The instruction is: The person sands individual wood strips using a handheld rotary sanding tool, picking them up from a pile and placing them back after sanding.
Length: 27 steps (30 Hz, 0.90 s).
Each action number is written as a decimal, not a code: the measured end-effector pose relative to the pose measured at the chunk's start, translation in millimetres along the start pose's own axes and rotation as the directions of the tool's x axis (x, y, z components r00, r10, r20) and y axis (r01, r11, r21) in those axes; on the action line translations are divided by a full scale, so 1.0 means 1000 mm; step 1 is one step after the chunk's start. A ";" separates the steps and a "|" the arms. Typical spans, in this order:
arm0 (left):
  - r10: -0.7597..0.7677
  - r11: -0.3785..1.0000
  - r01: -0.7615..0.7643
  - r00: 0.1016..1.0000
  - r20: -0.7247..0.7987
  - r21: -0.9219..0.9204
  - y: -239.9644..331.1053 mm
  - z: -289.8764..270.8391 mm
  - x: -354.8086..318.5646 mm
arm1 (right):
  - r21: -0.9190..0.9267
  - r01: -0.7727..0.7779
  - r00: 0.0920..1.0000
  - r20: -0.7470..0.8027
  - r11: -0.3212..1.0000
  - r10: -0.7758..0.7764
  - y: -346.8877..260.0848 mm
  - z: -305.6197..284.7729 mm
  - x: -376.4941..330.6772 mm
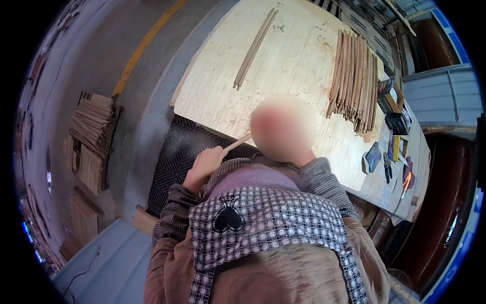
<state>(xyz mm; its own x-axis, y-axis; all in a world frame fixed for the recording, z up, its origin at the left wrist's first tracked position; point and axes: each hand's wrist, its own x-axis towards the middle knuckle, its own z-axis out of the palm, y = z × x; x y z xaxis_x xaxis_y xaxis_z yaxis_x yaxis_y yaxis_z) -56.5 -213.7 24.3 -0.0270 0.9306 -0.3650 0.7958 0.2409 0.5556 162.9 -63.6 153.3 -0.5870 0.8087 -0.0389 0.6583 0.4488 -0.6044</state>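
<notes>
Clasping slim wooden stick (238,142) in closed left grip (207,162) near tabletop (215,76); cannot tell state of blurred right grip (304,157). Probably light, stiff, snap-prone; best taken mid-length.

On my remote feed I count: pale wooden tabletop (298,66), one; slim brown wooden rods (254,50) lying paired, two; broad row of brown wooden sticks (354,76), one, its members overlapping too closely for me to number; black open boxes (387,105), two; small yellow box (396,148), one; black-handled pliers (387,168), one pair; orange-handled tool (406,182), one; light-brown wooden stick (237,143) in the bare left hand (205,164), one.
</notes>
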 end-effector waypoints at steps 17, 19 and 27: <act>0.101 0.959 -0.019 0.955 -0.279 0.282 0.000 0.018 0.001 | -0.169 0.279 0.960 0.046 0.945 -0.275 -0.033 -0.006 0.016; 0.070 0.961 0.007 0.962 -0.265 0.277 0.001 0.017 -0.002 | -0.254 0.278 0.961 0.064 0.926 -0.270 -0.027 -0.017 0.019; 0.023 0.975 0.010 0.989 -0.143 0.223 0.008 0.010 0.005 | -0.208 -0.099 0.994 0.016 0.973 0.104 0.053 -0.034 0.033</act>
<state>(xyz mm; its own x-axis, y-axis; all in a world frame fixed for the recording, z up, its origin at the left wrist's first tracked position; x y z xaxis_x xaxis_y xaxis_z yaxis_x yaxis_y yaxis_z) -44.1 -210.3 19.6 -0.0954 0.9657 -0.2415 0.9104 0.1828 0.3712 194.7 0.4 146.9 -0.5223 0.8451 -0.1142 0.7967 0.4358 -0.4187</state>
